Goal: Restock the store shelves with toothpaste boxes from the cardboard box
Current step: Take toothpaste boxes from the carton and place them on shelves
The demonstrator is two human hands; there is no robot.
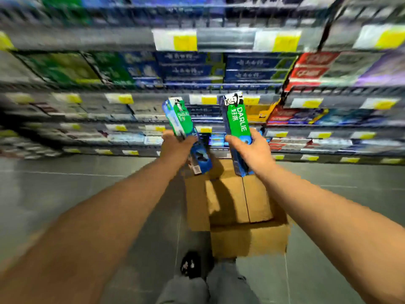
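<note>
Cardboard box (238, 216) below the arms; floor (87, 183) beside it bare.

"DARLIE" reads down the green toothpaste box (237, 123); shelf labels (175, 39) look too blurred to read.

Two green-and-blue toothpaste boxes (237, 123), one brown cardboard box (238, 216), two bare hands (252, 148); the shelf stock is too blurred to count.

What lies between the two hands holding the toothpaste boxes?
Nothing is held between the left hand and right hand; the head view shows blurred shelves behind the gap and the cardboard box below.
</note>
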